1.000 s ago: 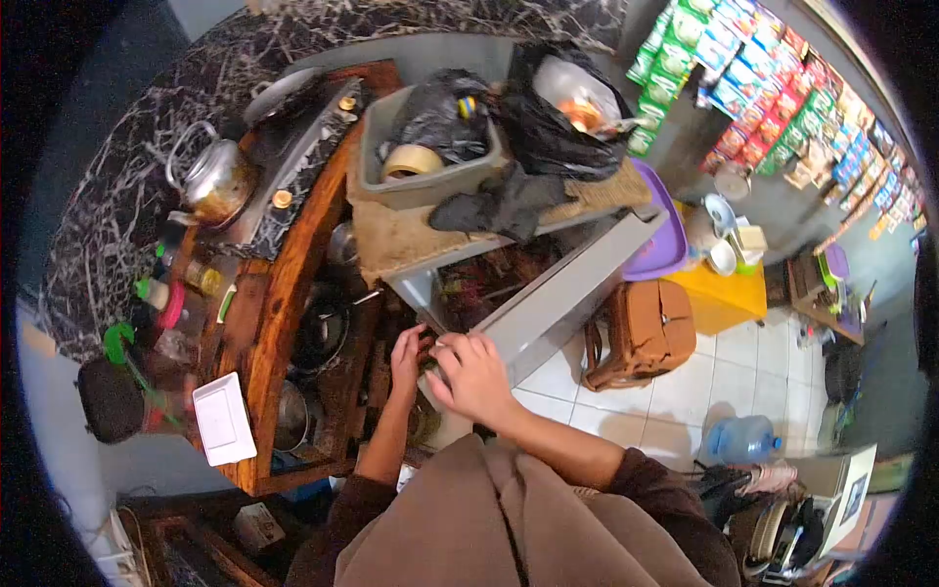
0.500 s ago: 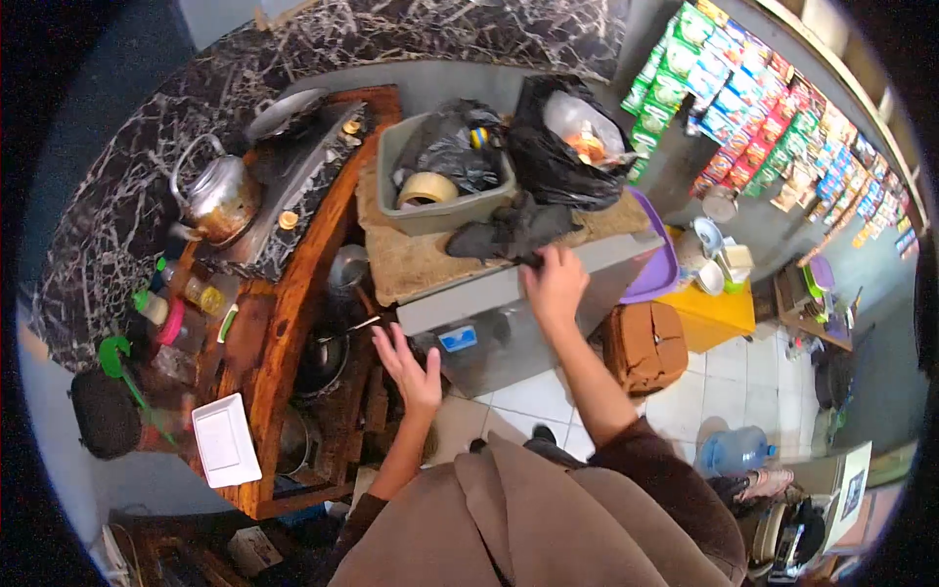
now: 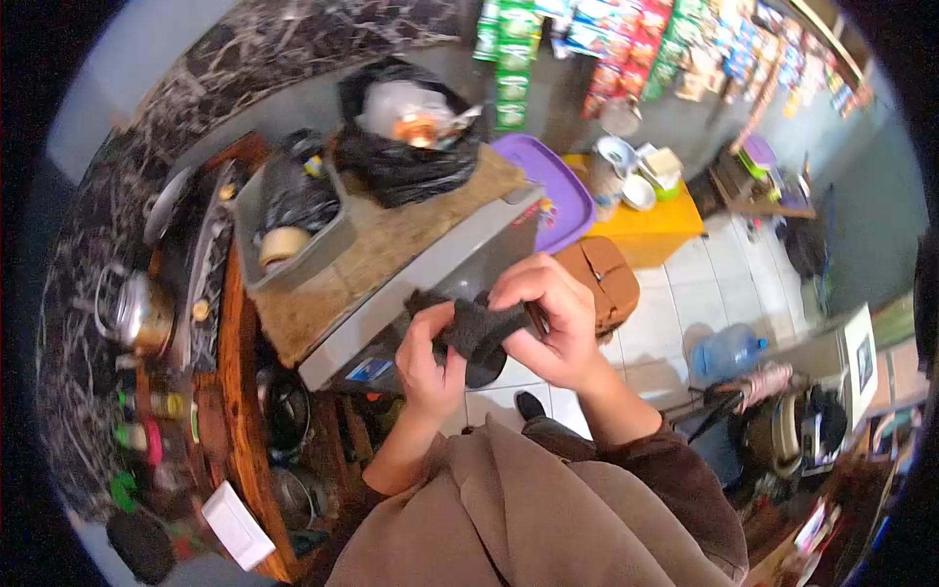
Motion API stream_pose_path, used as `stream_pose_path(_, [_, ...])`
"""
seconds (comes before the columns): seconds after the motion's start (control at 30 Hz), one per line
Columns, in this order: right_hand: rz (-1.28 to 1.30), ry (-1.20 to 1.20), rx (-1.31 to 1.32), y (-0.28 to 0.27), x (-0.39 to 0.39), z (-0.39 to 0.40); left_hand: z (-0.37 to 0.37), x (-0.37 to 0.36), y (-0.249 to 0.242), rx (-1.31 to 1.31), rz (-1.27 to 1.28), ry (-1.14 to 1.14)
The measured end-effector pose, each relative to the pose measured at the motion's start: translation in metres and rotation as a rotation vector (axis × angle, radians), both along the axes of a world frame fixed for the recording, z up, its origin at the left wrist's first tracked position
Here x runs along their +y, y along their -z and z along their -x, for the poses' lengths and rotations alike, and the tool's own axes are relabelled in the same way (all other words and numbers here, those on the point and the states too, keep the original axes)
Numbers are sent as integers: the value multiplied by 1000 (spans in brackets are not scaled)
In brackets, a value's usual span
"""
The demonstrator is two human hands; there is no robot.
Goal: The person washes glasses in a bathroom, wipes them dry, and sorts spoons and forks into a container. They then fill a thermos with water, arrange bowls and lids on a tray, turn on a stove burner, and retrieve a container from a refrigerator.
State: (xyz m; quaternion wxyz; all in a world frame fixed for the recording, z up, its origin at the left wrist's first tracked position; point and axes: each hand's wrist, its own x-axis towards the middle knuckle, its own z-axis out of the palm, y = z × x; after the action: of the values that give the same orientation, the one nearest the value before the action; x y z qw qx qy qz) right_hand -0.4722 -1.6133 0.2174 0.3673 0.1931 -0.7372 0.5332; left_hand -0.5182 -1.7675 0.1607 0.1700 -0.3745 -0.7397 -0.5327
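A dark, soft piece of cloth [image 3: 479, 328] is held up between both hands, in front of the grey storage box [image 3: 430, 256]. My left hand [image 3: 428, 364] pinches its left side, and my right hand [image 3: 558, 323] grips its right side with thumb and fingers. On the box lid lies a brown mat [image 3: 391, 230]. A grey bin [image 3: 318, 259] on the mat holds a roll of tape [image 3: 285, 245] and black plastic. Beside it sits a black plastic bag [image 3: 391, 166] with white and orange contents.
A purple tray [image 3: 562, 201], a yellow table [image 3: 655, 230] and a brown bag [image 3: 608, 284] are right of the box. The wooden counter [image 3: 240, 391] with a kettle [image 3: 147, 313] runs along the left. A blue water bottle [image 3: 729, 352] lies on the tiled floor.
The dark cloth has been lifted off the mat and is now in both hands. My left hand, open before, has closed on it. The view has turned to the right.
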Motion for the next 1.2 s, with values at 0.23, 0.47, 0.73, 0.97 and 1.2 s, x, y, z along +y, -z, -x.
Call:
stream_pose_path(0.23, [799,203,-958,226,155,-26,-4,56,136,-667,41,58])
stream_pose_path(0.47, [248,1018,-1380,466,339,-37,12,169,312,-1171,421,-14])
stream_pose_path(0.73, [133,691,-1250,585,429,-23,56,268,476,-1468,434,-112])
stream_pose_path(0.97, [400,689,-1401,548,430,-74,40,294,515,-1532,704,213])
stream_pose_path(1.2, [695,918,-1212,543,486,-222,-51,375,489,-1298,913,509])
